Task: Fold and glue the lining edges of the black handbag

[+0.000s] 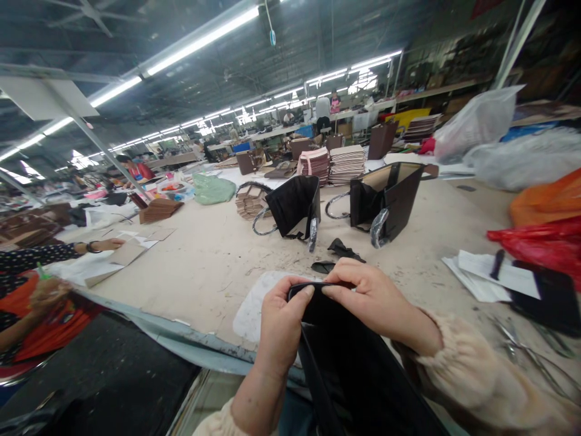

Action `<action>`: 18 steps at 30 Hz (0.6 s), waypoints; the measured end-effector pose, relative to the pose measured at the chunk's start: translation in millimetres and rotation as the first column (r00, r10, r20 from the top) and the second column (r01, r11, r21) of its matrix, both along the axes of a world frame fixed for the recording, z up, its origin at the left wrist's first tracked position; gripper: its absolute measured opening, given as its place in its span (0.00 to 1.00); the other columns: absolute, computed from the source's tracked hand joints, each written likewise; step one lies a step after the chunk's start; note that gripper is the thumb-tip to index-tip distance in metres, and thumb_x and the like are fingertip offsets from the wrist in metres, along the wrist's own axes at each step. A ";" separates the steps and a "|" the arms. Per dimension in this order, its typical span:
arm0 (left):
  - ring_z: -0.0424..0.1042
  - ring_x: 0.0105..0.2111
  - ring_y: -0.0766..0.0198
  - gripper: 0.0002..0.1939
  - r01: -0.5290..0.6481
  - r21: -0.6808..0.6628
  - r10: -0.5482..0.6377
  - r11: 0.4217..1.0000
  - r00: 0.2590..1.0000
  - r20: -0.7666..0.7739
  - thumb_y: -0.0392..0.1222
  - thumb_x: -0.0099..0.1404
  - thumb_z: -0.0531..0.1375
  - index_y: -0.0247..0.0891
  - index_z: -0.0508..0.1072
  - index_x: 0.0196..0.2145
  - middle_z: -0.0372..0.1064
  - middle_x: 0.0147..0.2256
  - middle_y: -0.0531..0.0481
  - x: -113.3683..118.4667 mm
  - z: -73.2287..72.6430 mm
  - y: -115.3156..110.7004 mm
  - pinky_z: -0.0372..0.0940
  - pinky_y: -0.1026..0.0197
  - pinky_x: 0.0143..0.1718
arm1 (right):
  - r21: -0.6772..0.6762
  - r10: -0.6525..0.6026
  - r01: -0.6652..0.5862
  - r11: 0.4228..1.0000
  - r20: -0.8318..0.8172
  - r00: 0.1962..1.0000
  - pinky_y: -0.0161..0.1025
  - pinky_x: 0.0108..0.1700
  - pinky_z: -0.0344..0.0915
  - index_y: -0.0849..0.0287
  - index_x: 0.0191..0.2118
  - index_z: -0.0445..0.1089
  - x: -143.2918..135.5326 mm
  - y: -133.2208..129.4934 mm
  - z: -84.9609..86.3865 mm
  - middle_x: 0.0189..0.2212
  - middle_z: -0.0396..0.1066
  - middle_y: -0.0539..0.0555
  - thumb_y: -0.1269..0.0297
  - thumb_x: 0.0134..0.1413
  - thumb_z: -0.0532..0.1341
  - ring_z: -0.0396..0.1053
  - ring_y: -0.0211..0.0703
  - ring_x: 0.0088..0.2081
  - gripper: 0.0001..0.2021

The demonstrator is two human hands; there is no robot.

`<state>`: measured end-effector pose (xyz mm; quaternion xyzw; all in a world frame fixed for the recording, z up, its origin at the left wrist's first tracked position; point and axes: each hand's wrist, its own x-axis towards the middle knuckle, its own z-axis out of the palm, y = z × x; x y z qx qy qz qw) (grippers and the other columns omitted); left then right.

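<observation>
A black bag lies tilted toward me at the table's near edge, its far rim raised between my hands. My left hand pinches that rim, thumb inside and fingers over the outer side. Close beside it, my right hand is closed on the same rim, its thumb pressing near the left thumb. The bag's lower part runs out of view at the bottom. Just beyond my fingers are small black scraps. Two black bags with plastic-wrapped handles stand farther off, one in the middle and one to the right.
Scissors, papers and a dark flat panel lie at right, near red plastic. Stacks of brown panels stand behind the bags. At left, a co-worker's hand touches flat pieces. A green plastic bag lies farther back.
</observation>
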<state>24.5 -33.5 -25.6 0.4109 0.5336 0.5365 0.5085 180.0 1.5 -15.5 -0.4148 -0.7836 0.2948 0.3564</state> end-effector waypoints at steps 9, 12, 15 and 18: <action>0.67 0.27 0.67 0.11 -0.098 0.100 0.102 0.990 0.994 -0.031 0.42 0.52 0.62 0.33 0.71 0.31 0.70 0.26 0.50 -7.3 -4.2 -9.8 0.62 0.67 0.30 | -0.195 0.021 -0.032 0.980 -0.059 0.998 0.34 0.37 0.63 0.59 0.35 0.73 7.6 -2.4 1.7 0.33 0.72 0.50 0.69 0.48 0.60 0.68 0.39 0.35 0.07; 0.67 0.27 0.67 0.11 -0.141 0.101 0.147 0.985 0.988 -0.052 0.43 0.53 0.62 0.33 0.71 0.32 0.71 0.26 0.50 -7.5 -2.4 -12.9 0.62 0.67 0.30 | -0.231 0.050 -0.072 0.970 -0.100 0.994 0.33 0.37 0.64 0.59 0.37 0.72 9.7 -5.0 1.8 0.35 0.71 0.50 0.70 0.49 0.59 0.68 0.39 0.37 0.08; 0.67 0.26 0.68 0.10 -0.151 0.098 0.159 0.984 0.984 -0.083 0.43 0.53 0.62 0.33 0.71 0.32 0.70 0.26 0.51 -7.6 -1.7 -12.7 0.62 0.68 0.31 | -0.258 0.047 -0.075 0.963 -0.114 0.992 0.33 0.35 0.64 0.58 0.38 0.72 11.1 -6.4 0.5 0.35 0.71 0.50 0.69 0.50 0.59 0.68 0.39 0.36 0.09; 0.66 0.26 0.69 0.10 -0.151 0.100 0.162 0.983 0.980 -0.112 0.43 0.55 0.61 0.34 0.71 0.32 0.70 0.25 0.52 -8.9 -4.2 -10.5 0.62 0.68 0.31 | -0.229 0.013 -0.037 0.973 -0.104 0.994 0.33 0.35 0.63 0.58 0.35 0.73 10.4 -6.7 -1.4 0.33 0.71 0.50 0.68 0.50 0.60 0.68 0.39 0.35 0.07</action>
